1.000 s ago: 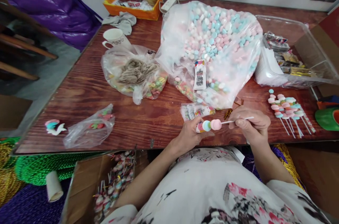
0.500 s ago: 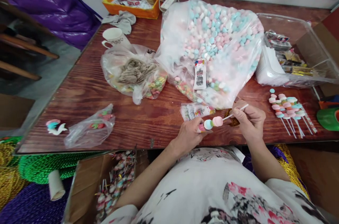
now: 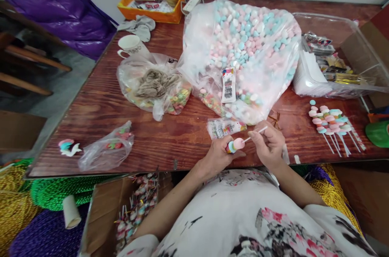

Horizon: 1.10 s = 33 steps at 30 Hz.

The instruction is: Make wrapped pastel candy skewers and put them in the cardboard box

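A marshmallow stick (image 3: 238, 143), with pink and blue pieces threaded on a white stick, lies between my hands over the table's front edge. My left hand (image 3: 217, 155) is closed around its candy end, hiding part of it. With pinched fingers, my right hand (image 3: 270, 145) grips the white stick near its free end. Just behind them sits a printed clear wrapper (image 3: 223, 128). Gold twist ties (image 3: 276, 118) lie beyond my right hand. Further back is a big clear bag of pastel marshmallows (image 3: 243, 46), with a stack of printed labels (image 3: 228, 86) on it.
Several finished-looking marshmallow sticks (image 3: 330, 121) lie at right, before a clear plastic bin (image 3: 340, 87). Left of the big bag are a bag of colourful candies (image 3: 179, 101) and a mug (image 3: 130, 44). A small plastic bag (image 3: 100, 153) and an orange tray (image 3: 152, 15) are also on the table.
My right hand has moved left, nearer my left hand, and the marshmallow stick has shifted left with it. The gold twist ties now show beside the right hand.
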{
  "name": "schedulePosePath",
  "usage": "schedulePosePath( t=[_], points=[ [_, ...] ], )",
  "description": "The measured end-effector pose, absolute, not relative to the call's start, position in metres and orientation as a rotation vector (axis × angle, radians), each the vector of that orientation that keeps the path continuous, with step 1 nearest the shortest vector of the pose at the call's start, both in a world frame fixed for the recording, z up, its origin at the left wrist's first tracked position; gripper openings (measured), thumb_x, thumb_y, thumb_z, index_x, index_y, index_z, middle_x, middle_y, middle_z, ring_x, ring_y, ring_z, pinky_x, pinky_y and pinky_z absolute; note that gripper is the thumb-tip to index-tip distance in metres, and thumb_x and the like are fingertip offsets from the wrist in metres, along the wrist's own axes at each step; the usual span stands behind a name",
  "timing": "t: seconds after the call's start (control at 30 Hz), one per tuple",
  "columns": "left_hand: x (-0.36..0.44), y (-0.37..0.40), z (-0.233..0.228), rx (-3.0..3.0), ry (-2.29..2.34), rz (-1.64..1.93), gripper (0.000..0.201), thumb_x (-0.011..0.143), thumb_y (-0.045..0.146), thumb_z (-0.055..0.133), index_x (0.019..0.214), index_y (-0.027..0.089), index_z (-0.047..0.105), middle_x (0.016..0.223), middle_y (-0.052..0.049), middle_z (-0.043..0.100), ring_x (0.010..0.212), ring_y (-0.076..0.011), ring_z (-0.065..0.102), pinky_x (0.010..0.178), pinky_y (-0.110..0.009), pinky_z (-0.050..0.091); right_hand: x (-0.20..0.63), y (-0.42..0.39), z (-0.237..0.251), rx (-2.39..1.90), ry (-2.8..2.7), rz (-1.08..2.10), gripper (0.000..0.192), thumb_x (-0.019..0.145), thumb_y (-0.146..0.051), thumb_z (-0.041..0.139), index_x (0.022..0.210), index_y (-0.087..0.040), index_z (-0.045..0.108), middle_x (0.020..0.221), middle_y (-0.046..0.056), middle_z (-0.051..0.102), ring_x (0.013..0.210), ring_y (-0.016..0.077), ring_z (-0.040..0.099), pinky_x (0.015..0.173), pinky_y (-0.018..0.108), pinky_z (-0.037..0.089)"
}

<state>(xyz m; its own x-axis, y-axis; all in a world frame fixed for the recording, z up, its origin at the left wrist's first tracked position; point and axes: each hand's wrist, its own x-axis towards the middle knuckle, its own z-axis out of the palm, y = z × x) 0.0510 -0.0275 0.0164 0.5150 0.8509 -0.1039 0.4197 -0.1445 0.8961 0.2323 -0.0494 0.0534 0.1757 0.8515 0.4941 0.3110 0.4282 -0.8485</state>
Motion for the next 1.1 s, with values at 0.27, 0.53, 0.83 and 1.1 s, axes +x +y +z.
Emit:
schedulePosePath(
  t=[0.27,0.53,0.83,1.1],
  points=[
    [0.041,-0.021,0.021,1.29,0.819,0.3,0.039,0.063,0.039,0.084,0.07,0.014,0.055,0.063,0.006,0.046,0.06,-0.0085,0.046,0.056,-0.021,0.04,0.264,-0.038,0.048,-0.815,-1.493,0.954,0.012,0.088,-0.017,0.061,0.084,-0.022,0.07,0.077,0.004,0.07,0.075,0.0183,0.065,0.074,0.037,0.054],
    [0.042,-0.018,0.028,1.112,0.653,0.073,0.046,0.058,0.039,0.087,0.068,0.017,0.048,0.055,0.009,0.046,0.046,-0.0077,0.048,0.045,-0.022,0.047,0.26,-0.033,0.052,-0.781,-1.56,1.073,0.009,0.088,-0.022,0.064,0.09,-0.023,0.073,0.079,0.004,0.073,0.075,0.0185,0.066,0.079,0.039,0.054],
    [0.042,-0.019,0.027,1.339,0.834,0.37,0.042,0.062,0.036,0.085,0.086,0.015,0.058,0.071,0.006,0.052,0.063,-0.0089,0.05,0.058,-0.021,0.044,0.239,-0.044,0.04,-1.052,-1.222,1.072,0.014,0.085,-0.028,0.068,0.074,-0.02,0.064,0.069,-0.001,0.068,0.065,0.0137,0.063,0.066,0.028,0.05],
    [0.042,-0.023,0.031,1.899,0.975,0.391,0.056,0.077,0.026,0.072,0.127,0.021,0.048,0.094,0.0,0.067,0.084,-0.0186,0.063,0.078,-0.029,0.047,0.233,-0.056,0.049,-1.214,-1.131,0.868,0.018,0.085,-0.026,0.066,0.07,-0.019,0.06,0.062,-0.003,0.059,0.059,0.0108,0.055,0.06,0.024,0.045]
  ],
)
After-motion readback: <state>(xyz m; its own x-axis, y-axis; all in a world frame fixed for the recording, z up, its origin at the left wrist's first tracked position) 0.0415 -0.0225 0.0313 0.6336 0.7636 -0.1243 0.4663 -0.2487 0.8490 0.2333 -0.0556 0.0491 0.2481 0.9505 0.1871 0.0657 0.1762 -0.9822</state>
